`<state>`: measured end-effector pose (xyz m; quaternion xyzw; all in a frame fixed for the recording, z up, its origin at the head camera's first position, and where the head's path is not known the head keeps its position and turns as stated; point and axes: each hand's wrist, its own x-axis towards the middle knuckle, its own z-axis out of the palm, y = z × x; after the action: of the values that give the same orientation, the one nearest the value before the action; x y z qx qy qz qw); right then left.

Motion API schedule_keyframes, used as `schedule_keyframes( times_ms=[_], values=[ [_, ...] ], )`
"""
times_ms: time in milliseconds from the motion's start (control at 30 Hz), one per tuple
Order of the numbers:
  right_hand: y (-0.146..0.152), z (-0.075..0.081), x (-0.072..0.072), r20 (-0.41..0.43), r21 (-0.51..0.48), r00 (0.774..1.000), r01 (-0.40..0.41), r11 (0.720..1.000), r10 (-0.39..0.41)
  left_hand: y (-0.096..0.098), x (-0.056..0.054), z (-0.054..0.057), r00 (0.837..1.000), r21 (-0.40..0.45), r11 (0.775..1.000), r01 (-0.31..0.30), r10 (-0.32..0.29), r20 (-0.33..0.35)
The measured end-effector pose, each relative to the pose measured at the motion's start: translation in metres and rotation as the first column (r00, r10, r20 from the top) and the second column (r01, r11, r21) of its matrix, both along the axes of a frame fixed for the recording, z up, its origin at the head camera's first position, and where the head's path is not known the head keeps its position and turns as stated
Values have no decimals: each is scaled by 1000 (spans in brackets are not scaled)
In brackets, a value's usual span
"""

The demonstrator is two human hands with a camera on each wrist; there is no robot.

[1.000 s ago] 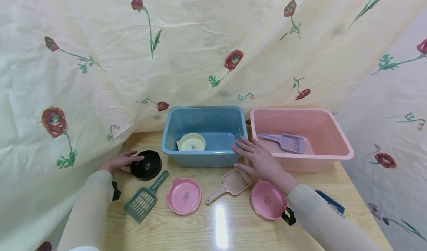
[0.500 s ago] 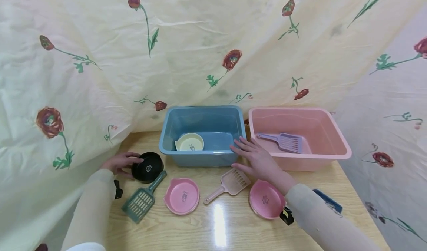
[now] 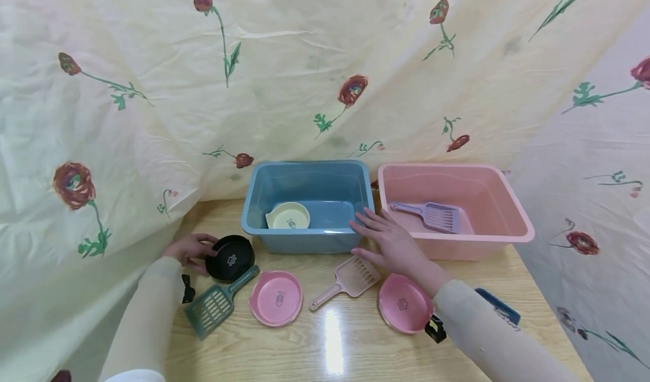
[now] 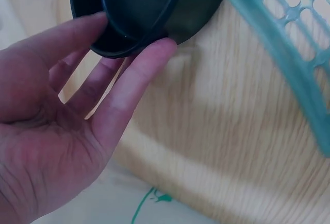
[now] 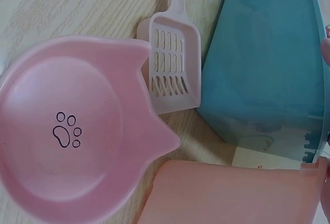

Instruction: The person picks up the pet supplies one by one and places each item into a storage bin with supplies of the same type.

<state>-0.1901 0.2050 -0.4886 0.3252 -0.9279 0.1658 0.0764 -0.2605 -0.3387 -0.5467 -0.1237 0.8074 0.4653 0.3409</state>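
Observation:
My left hand (image 3: 192, 252) pinches the near-left rim of a black cat-eared bowl (image 3: 232, 258) with a paw print, left on the table. In the left wrist view the thumb lies inside the bowl (image 4: 142, 7) and the fingers sit against its outside. A dark green slotted litter scoop (image 3: 210, 310) lies just in front, its handle close to the bowl. My right hand (image 3: 393, 244) has its fingers spread at the right front corner of the blue bin (image 3: 304, 242); a cream bowl (image 3: 288, 216) sits inside that bin. Only fingertips show at the right wrist view's edge.
A pink bin (image 3: 457, 250) holding a lavender scoop (image 3: 431, 215) stands right of the blue one. In front lie a pink bowl (image 3: 276, 300), a pale pink scoop (image 3: 355, 276), another pink bowl (image 3: 404, 304) and a blue item (image 3: 499, 304) partly behind the sleeve. Flowered cloth hangs behind.
My left hand and the black bowl have shifted a little right and toward the front, closer to the green scoop's handle. The right hand stays at the blue bin's corner.

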Motion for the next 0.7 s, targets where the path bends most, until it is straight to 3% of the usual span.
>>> schedule_keyframes(
  times_ms=[500,700],
  values=[
    [-1,2,-2,-9,5,1000,0,1000,0,6,6,-2,999,2,1000,-28,28,-32],
    [0,1,0,-14,1,1000,4,1000,-4,8,6,3,999,8,1000,0,1,-54]
  ],
)
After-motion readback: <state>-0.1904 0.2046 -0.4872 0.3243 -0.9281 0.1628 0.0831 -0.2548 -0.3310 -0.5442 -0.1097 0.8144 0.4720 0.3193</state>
